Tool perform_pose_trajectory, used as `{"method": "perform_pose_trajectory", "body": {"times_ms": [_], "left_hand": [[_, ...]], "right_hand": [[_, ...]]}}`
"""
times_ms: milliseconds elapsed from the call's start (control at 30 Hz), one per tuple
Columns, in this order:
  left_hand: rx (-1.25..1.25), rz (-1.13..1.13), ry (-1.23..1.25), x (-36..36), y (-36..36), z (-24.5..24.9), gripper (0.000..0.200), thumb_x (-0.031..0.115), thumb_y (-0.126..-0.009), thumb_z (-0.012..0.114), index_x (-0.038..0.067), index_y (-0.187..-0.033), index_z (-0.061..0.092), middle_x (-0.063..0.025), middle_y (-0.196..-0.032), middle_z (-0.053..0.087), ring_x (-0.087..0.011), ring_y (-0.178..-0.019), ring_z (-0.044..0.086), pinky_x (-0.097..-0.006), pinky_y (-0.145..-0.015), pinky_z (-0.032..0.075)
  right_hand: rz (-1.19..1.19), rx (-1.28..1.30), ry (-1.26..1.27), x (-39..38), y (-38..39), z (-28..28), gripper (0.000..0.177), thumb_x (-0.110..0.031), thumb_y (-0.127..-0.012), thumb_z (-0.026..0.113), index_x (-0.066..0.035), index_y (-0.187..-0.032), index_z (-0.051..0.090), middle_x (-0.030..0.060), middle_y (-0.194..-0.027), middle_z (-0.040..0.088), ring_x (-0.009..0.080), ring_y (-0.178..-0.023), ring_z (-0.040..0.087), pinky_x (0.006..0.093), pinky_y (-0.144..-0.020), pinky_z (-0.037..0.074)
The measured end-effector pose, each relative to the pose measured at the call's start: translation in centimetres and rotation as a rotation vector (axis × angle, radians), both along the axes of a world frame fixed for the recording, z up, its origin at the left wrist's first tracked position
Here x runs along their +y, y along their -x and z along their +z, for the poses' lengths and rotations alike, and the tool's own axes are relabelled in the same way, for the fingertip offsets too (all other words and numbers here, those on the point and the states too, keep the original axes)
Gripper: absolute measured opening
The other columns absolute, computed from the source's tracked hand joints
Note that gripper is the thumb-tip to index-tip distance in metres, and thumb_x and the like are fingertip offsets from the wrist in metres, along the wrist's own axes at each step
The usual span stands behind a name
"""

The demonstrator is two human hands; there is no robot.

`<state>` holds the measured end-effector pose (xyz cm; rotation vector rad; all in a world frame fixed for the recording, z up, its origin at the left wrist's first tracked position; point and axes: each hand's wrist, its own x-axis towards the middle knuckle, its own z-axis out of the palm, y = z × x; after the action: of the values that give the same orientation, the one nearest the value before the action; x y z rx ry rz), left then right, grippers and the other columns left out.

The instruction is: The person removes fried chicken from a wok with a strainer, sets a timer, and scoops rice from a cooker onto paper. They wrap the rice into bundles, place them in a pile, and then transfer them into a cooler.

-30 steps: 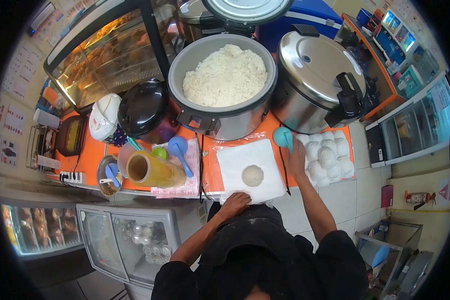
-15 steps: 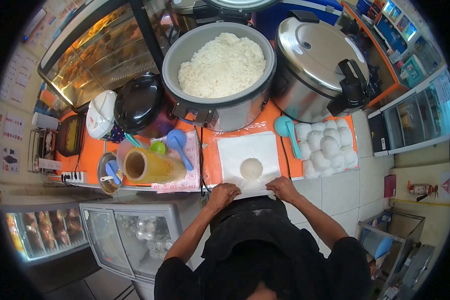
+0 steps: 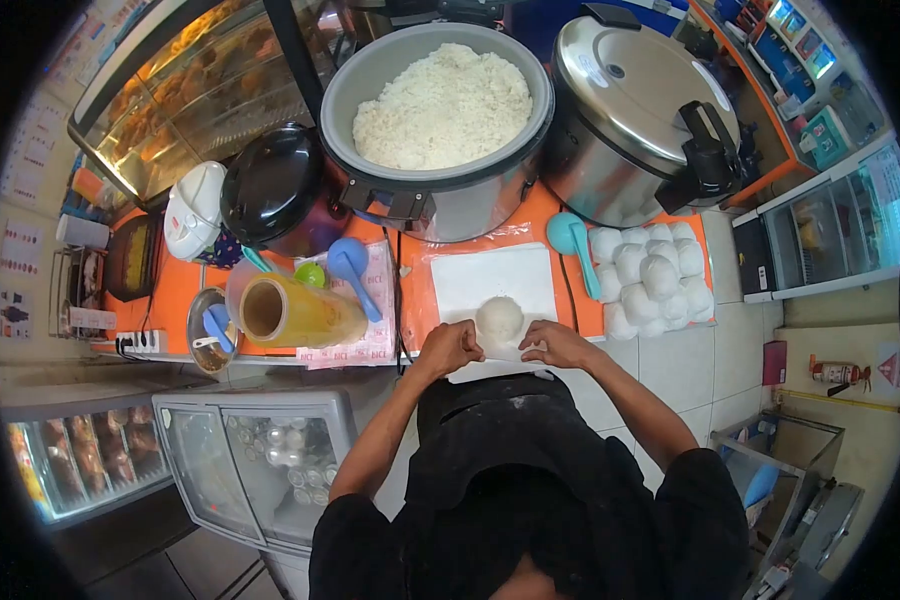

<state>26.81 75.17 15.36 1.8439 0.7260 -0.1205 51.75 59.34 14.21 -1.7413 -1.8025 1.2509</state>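
A round mound of white rice [image 3: 499, 319] sits on white paper sheets [image 3: 492, 275] at the counter's front edge. Close to the mound's lower left, my left hand [image 3: 452, 349] pinches the near part of a thin sheet. My right hand [image 3: 556, 345] pinches the same sheet at the mound's lower right. Behind the paper stands an open cooker full of rice [image 3: 444, 110]. Right of the paper, a teal scoop [image 3: 572, 245] lies beside a stack of white wrapped balls [image 3: 652, 277].
A closed steel cooker [image 3: 642, 95] stands at the back right. To the left are a yellow container [image 3: 310, 315], a blue scoop [image 3: 353, 272], a black-lidded pot [image 3: 272, 185] and a metal bowl [image 3: 208, 330]. A black cable [image 3: 399, 290] runs left of the paper.
Both hands have moved up and inward toward the rice mound, bringing the sheet's near edge with them. The view has shifted slightly.
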Motion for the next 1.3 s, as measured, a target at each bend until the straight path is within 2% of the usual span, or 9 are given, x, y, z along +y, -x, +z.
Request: {"method": "perform_pose_trajectory", "body": {"times_ms": [367, 500, 667, 800, 833, 933, 1067, 1167, 1300], "left_hand": [[-0.054, 0.085, 0.102, 0.0, 0.4, -1.4, 0.033, 0.002, -0.078, 0.084, 0.005, -0.077, 0.051, -0.0098, -0.077, 0.075, -0.0168, -0.077, 0.075, -0.0297, -0.066, 0.055], [-0.043, -0.005, 0.084, 0.5, 0.8, -1.1, 0.036, 0.013, -0.075, 0.090, 0.003, -0.091, 0.059, -0.0107, -0.091, 0.076, -0.0212, -0.089, 0.073, -0.0343, -0.080, 0.056], [-0.135, -0.117, -0.188, -0.4, -0.2, 0.4, 0.068, 0.040, -0.072, 0.092, 0.003, -0.121, 0.062, -0.0091, -0.102, 0.073, -0.0288, -0.107, 0.068, -0.0397, -0.101, 0.050], [-0.118, -0.160, -0.512, -0.6, -1.9, -1.5, 0.034, 0.034, -0.090, 0.075, 0.005, -0.107, 0.072, -0.0102, -0.102, 0.073, -0.0323, -0.103, 0.068, -0.0436, -0.094, 0.052], [-0.166, -0.082, -0.445, -0.8, -2.0, -1.9, 0.024, 0.028, -0.096, 0.067, 0.005, -0.101, 0.074, -0.0121, -0.103, 0.072, -0.0336, -0.100, 0.067, -0.0442, -0.088, 0.053], [-0.251, -0.011, -0.488, -0.5, -1.8, -4.5, 0.028, 0.030, -0.097, 0.067, 0.004, -0.104, 0.073, -0.0132, -0.101, 0.071, -0.0343, -0.097, 0.068, -0.0434, -0.085, 0.053], [-0.229, 0.052, -0.400, 0.1, -1.7, -3.9, 0.029, 0.031, -0.098, 0.066, 0.003, -0.103, 0.073, -0.0143, -0.100, 0.071, -0.0359, -0.094, 0.068, -0.0433, -0.082, 0.053], [-0.267, 0.137, -0.355, 0.3, -1.6, -5.2, 0.029, 0.029, -0.097, 0.068, 0.001, -0.103, 0.072, -0.0165, -0.100, 0.071, -0.0362, -0.092, 0.068, -0.0418, -0.081, 0.053], [-0.235, 0.285, -0.277, 0.2, -1.5, -5.9, 0.027, 0.027, -0.096, 0.071, 0.000, -0.102, 0.072, -0.0183, -0.099, 0.073, -0.0343, -0.089, 0.070, -0.0395, -0.078, 0.053]], "right_hand": [[-0.045, 0.055, -0.044, 1.1, 2.7, -0.3, 0.019, -0.016, -0.093, 0.070, 0.000, -0.101, 0.074, 0.0143, -0.100, 0.067, 0.0327, -0.097, 0.065, 0.0424, -0.086, 0.051], [-0.065, 0.120, -0.037, 1.1, 2.4, -1.1, 0.017, -0.014, -0.094, 0.067, 0.001, -0.099, 0.071, 0.0160, -0.101, 0.067, 0.0363, -0.099, 0.064, 0.0445, -0.087, 0.050], [-0.117, -0.068, -0.157, 1.1, 3.0, -0.6, 0.014, -0.015, -0.098, 0.057, -0.002, -0.102, 0.063, 0.0187, -0.103, 0.066, 0.0402, -0.101, 0.061, 0.0492, -0.089, 0.046], [-0.182, -0.220, -0.301, 0.8, 3.0, -1.4, 0.017, -0.020, -0.098, 0.060, -0.005, -0.105, 0.061, 0.0152, -0.105, 0.065, 0.0347, -0.102, 0.062, 0.0459, -0.088, 0.045], [-0.210, -0.243, -0.322, 0.9, 2.9, -1.4, 0.018, -0.022, -0.098, 0.061, -0.005, -0.106, 0.061, 0.0144, -0.105, 0.065, 0.0336, -0.102, 0.062, 0.0453, -0.088, 0.045], [-0.217, -0.289, -0.555, -0.7, 2.4, -1.9, 0.021, -0.021, -0.097, 0.064, -0.005, -0.110, 0.064, 0.0119, -0.103, 0.065, 0.0323, -0.100, 0.062, 0.0454, -0.087, 0.044], [-0.300, -0.141, -0.331, -0.5, 0.0, -3.9, 0.018, -0.018, -0.095, 0.069, -0.001, -0.097, 0.071, 0.0153, -0.095, 0.070, 0.0314, -0.096, 0.067, 0.0438, -0.086, 0.051], [-0.498, 0.127, -0.163, 0.5, -1.3, -5.0, 0.023, -0.023, -0.098, 0.067, 0.000, -0.100, 0.071, 0.0181, -0.098, 0.072, 0.0345, -0.095, 0.069, 0.0436, -0.085, 0.053], [-0.488, 0.213, -0.038, 2.0, -2.4, -6.7, 0.029, -0.029, -0.099, 0.067, 0.000, -0.101, 0.071, 0.0205, -0.100, 0.072, 0.0345, -0.095, 0.071, 0.0411, -0.086, 0.053]]}}
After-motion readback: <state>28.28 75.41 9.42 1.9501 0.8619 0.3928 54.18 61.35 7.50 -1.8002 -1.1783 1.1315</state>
